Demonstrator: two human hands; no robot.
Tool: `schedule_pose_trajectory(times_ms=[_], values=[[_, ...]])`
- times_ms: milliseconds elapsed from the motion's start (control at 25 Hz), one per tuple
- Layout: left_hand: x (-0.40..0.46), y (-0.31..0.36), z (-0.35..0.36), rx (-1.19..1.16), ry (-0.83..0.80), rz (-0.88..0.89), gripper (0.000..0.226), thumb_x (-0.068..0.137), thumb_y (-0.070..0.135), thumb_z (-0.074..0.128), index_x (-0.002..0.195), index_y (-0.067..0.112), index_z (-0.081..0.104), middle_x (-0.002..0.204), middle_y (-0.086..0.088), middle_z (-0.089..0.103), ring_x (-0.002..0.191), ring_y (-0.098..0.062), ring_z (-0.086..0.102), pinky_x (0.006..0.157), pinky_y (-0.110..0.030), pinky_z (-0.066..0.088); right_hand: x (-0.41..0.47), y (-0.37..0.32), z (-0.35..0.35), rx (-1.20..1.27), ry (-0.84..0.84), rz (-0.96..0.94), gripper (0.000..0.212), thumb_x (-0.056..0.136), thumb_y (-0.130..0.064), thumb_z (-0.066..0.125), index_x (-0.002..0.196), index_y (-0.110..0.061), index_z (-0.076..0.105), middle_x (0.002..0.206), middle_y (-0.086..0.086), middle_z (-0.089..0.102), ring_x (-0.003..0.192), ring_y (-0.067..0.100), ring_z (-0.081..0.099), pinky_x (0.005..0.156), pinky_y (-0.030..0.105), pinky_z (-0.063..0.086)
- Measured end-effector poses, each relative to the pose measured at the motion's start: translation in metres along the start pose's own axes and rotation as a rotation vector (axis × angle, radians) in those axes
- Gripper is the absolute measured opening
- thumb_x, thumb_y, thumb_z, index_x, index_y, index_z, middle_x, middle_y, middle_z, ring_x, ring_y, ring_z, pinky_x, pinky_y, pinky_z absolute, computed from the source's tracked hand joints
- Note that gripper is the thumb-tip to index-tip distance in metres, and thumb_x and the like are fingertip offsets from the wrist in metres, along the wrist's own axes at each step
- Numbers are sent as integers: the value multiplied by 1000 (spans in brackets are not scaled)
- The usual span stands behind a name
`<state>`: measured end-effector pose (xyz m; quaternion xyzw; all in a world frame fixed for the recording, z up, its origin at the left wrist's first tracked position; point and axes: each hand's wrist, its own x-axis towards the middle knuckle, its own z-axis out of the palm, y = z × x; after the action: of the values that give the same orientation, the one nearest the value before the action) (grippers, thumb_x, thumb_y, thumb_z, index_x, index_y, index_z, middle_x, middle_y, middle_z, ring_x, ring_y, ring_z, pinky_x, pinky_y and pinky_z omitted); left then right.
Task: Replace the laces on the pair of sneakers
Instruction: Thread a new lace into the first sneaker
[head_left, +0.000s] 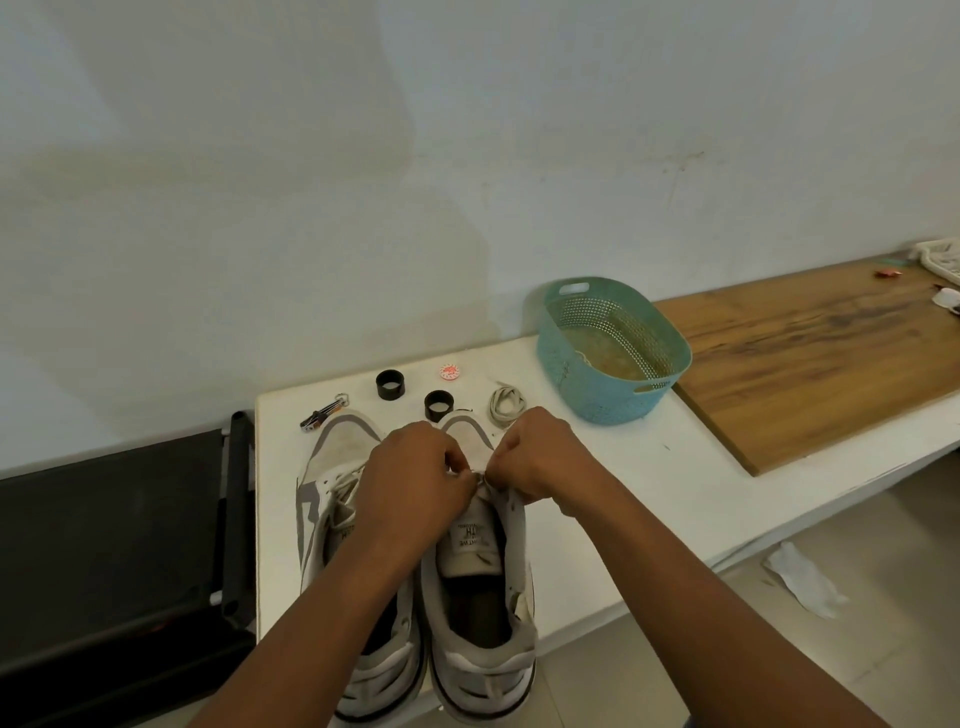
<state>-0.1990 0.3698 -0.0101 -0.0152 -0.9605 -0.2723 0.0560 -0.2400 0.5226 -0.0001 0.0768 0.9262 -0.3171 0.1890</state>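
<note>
Two white and grey sneakers stand side by side on a white table (623, 467), toes pointing away from me. The left sneaker (332, 467) has a white lace crossing its eyelets. Over the right sneaker (480, 571), my left hand (410, 483) and my right hand (540, 457) meet above the tongue, each pinching a bit of white lace near the lower eyelets. The lace itself is mostly hidden by my fingers. A coiled loose lace (506, 402) lies on the table just beyond the right sneaker's toe.
A teal perforated basket (566, 364) sits at the back right beside a wooden board (810, 364). Two black rings (389, 384) (439, 405), a red-white cap (450, 371) and a small clip tool (322, 413) lie behind the shoes. A black treadmill (114, 571) borders the left edge.
</note>
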Motion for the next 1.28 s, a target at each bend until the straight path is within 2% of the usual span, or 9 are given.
schedule_pose_trajectory(times_ms=[80,280,400,560,720,880,1120,1280], values=[[-3,3,4,55,-31,-21,11,83,34,72,82,28,82,82,10,68,71,-8,58,59,-21,39,3,3,-1,52,-22,30,18,73,-7,78,90,-4,78,84,16,76,76,31,77,72,46,66],[-7,7,11,128,-30,-94,16,84,37,70,79,26,80,74,6,72,67,-10,66,59,-26,53,6,5,1,93,-48,54,18,77,2,71,91,-6,79,85,16,76,73,33,77,66,46,66],[-8,9,11,93,-25,-108,16,84,35,69,76,26,80,72,7,72,64,-8,65,53,-23,49,7,5,2,86,-38,59,18,79,2,71,92,-6,79,87,16,76,74,33,77,68,47,66],[-7,9,12,48,-41,-88,13,83,37,71,79,29,81,77,10,73,68,-8,65,59,-25,54,8,6,3,112,-45,58,16,80,2,71,90,-7,80,87,17,76,76,33,77,68,48,66],[-8,9,19,98,-26,-130,18,83,39,68,75,27,78,77,7,70,66,-11,65,61,-30,57,9,7,5,99,-40,44,18,79,2,69,91,-7,80,87,18,76,78,36,76,70,51,65],[-11,13,23,19,-10,-222,19,85,39,69,74,28,79,73,7,71,65,-10,65,54,-23,47,11,8,10,76,-17,18,16,80,0,69,90,-6,79,88,17,75,81,35,75,74,49,65],[-16,16,27,-72,26,-298,13,85,43,71,80,35,80,75,10,75,71,-12,68,67,-30,57,12,9,12,73,-32,24,20,76,1,68,93,-3,79,91,21,75,86,37,75,77,52,64],[-13,10,26,-154,-61,-319,8,84,42,74,80,37,80,77,18,73,78,-8,67,65,-26,48,10,8,9,111,-82,43,24,75,2,71,98,5,77,98,27,74,90,40,75,79,55,63]])
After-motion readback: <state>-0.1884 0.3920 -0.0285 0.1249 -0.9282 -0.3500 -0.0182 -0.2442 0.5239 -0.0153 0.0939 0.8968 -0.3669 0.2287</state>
